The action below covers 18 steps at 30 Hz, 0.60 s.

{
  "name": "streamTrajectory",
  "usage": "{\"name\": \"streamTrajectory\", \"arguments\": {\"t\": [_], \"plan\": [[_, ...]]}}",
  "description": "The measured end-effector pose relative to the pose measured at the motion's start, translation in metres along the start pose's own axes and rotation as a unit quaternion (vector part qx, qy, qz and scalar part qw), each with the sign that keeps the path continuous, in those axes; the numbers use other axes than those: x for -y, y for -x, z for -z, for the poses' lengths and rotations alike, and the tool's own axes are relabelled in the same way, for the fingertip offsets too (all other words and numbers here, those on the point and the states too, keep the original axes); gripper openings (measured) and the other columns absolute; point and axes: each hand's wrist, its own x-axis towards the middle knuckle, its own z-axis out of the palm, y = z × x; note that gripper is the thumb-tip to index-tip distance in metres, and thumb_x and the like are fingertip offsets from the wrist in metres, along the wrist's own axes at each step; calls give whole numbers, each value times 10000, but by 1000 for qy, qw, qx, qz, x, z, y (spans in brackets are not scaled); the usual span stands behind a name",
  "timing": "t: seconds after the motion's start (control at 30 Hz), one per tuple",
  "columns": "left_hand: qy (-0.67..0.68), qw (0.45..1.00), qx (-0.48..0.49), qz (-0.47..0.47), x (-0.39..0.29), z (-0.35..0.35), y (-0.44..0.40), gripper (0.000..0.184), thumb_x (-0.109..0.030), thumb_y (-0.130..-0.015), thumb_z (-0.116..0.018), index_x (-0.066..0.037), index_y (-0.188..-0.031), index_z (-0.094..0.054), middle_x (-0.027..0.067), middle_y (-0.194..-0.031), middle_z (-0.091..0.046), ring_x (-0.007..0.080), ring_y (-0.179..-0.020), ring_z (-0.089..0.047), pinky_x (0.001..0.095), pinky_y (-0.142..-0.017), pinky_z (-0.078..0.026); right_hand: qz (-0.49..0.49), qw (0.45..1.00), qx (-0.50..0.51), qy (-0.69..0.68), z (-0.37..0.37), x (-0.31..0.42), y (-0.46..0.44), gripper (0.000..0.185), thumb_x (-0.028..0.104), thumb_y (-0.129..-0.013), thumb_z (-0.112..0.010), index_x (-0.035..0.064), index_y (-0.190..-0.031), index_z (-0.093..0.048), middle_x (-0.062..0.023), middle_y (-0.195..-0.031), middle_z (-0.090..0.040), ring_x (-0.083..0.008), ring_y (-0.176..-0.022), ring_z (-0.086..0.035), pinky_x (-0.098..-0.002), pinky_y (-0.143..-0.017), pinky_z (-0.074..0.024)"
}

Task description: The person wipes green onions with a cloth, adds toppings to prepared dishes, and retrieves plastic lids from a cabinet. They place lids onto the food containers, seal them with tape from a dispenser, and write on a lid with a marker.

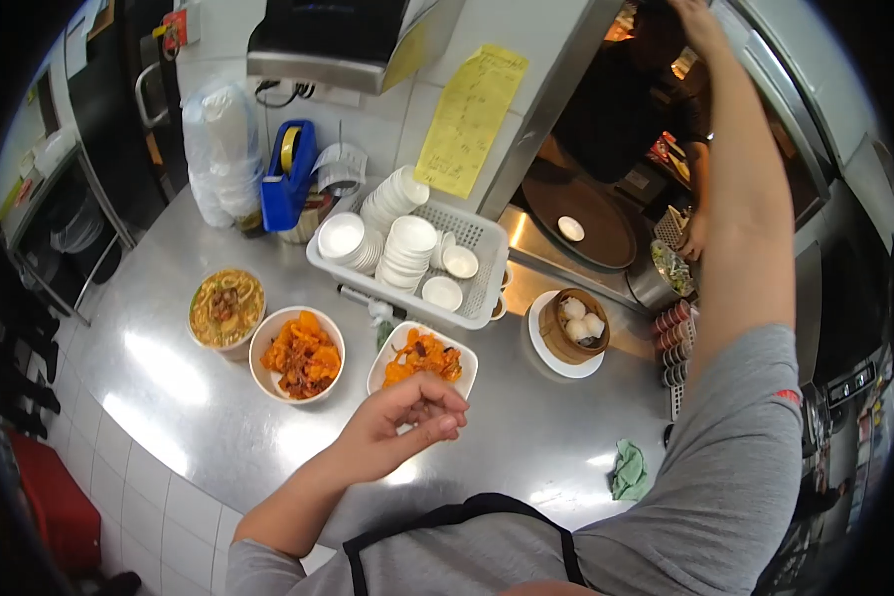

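My left hand (407,419) is curled, thumb and fingertips close together, with nothing visible in it. It hovers at the near edge of a square white bowl (374,379) of orange fried pieces (422,360). Further left stand a round white bowl (258,364) of similar food and a bowl of soup (226,307). My right arm reaches up on the right; my right hand (698,28) is at the top edge near the pass window, its fingers mostly cut off. Below that window, a bamboo steamer (574,326) with white dumplings rests on a white plate (546,362).
A grey basket (487,260) holds stacked white bowls and cups. Behind it are a blue tape dispenser (286,179) and bagged containers (221,159). Beyond the window, a person (621,109) stands by a brown round tray (586,214). A green cloth (629,471) lies front right.
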Motion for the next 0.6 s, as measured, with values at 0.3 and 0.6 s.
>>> {"name": "streamTrajectory", "arguments": {"t": [0.3, 0.6], "plan": [[2, 999, 31, 21, 1, 4, -13, 144, -85, -860, -519, -21, -989, -513, 26, -901, -535, 79, -823, -533, 224, -734, -455, -6, 999, -12, 36, 24, 63, 24, 423, 295, -863, -397, -55, -1046, -546, -224, -1073, -549, -338, -956, -529, -365, -854, -411], [32, 998, 36, 38, 21, 14, -9, 165, -150, -862, -535, -39, -983, -520, -5, -857, -535, 60, -791, -511, 214, -701, -420, -276, 899, -55, -337, 2, 16, -50, 324, 128, -899, -407, 202, -1199, -505, -70, -1360, -270, -205, -1249, -263, -311, -961, -335]]}}
